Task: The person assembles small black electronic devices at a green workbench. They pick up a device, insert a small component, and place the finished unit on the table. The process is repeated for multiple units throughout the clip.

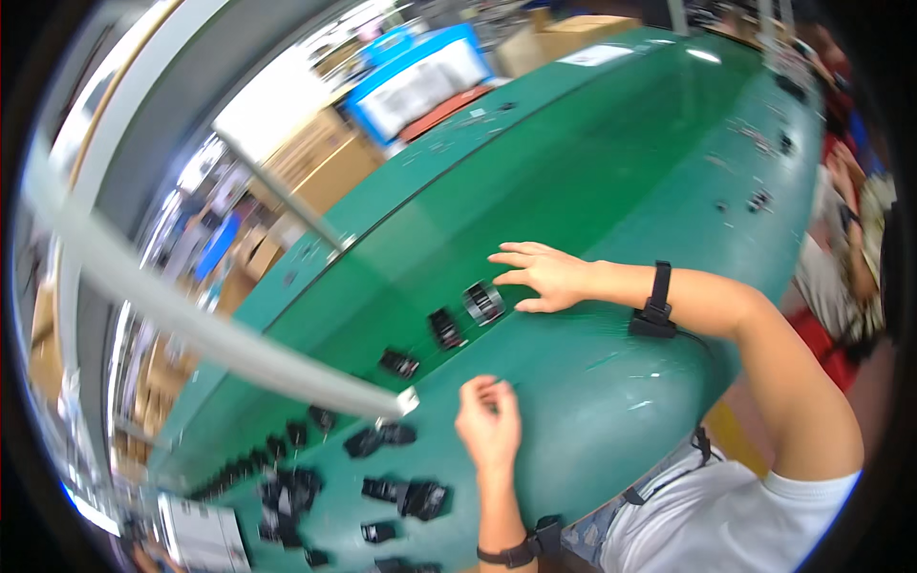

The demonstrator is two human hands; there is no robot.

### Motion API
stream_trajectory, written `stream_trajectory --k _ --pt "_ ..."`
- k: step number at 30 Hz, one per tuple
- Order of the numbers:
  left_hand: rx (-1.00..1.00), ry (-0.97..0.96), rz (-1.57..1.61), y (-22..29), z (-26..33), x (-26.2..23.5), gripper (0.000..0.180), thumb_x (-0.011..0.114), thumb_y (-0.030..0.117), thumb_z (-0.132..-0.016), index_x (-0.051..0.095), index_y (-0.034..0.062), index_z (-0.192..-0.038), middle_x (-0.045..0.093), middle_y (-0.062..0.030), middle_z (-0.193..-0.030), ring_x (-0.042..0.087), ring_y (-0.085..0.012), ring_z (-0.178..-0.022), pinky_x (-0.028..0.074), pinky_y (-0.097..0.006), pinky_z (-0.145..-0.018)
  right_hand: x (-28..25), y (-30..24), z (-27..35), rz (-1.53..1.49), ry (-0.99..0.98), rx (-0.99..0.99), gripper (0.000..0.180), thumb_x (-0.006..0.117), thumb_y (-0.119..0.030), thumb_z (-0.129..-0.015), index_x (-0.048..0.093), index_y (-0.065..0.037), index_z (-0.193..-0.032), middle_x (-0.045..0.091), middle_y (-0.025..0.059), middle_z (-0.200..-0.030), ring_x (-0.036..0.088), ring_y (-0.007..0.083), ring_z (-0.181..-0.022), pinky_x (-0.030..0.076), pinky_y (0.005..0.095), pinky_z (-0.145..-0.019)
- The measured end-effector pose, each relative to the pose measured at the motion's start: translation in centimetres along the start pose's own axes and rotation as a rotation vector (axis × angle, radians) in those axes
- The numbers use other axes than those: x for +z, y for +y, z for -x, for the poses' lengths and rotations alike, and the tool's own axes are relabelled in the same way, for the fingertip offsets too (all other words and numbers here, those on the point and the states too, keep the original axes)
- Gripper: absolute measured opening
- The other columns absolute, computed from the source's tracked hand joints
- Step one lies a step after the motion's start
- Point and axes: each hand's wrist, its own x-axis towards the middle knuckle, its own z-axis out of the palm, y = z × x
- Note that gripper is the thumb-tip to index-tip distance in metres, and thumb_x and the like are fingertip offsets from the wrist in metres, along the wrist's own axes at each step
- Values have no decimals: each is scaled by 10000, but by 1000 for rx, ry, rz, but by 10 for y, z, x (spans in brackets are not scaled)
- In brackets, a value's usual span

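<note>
My right hand (pixel 546 275) reaches over the green belt with its fingers spread and nothing held. Just left of its fingertips sits a small black-and-silver device (pixel 484 302) on the belt, apart from the fingers as far as I can see. Two dark devices, one nearer (pixel 445 328) and one further left (pixel 398 363), lie in line with it. My left hand (pixel 489 425) is over the near green tabletop (pixel 592 420) with its fingers curled in; whatever they may hold is hidden. Black straps circle both forearms.
Several black parts (pixel 411 497) lie on the tabletop at lower left. A pale metal post (pixel 287 368) slants across the left side. Beyond the belt (pixel 611 172) stand a blue bin (pixel 420 81) and cardboard boxes (pixel 325 162). People sit at the far right.
</note>
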Motion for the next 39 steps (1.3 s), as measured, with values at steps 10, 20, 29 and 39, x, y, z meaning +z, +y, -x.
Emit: stream_trajectory --k 10,20,29,39 --pt "-90 273 -701 -31 -28 -69 497 713 479 -809 670 78 -1100 643 -190 -1141 584 -388 -1094 478 -566 -889 -99 161 278 502 573 1122 649 679 -465 -836 539 -101 -1355 381 248 -1484 254 495 -1405 271 552 -1152" --pt "-175 42 -789 -51 -29 -53 656 774 430 -794 545 16 -1248 562 -277 -1241 559 -477 -1098 469 -535 -946 -76 189 302 187 514 950 682 642 -582 -842 582 -96 -1316 559 234 -1284 525 412 -1187 430 490 -1026" --pt "-93 -27 -662 -26 -26 -47 377 799 220 -768 591 -2 -990 575 -264 -1145 565 -462 -1038 470 -516 -922 -78 146 246 -139 516 862 164 651 -238 -872 707 -94 -927 714 138 -881 697 291 -828 559 394 -734" --pt "429 -382 -104 18 -17 7 543 679 -34 -649 546 19 -1172 503 -221 -1334 522 -392 -1221 435 -432 -1037 -11 -59 80 -490 36 88 350 697 -214 -859 628 -83 -1176 628 140 -1126 655 318 -970 539 422 -848"
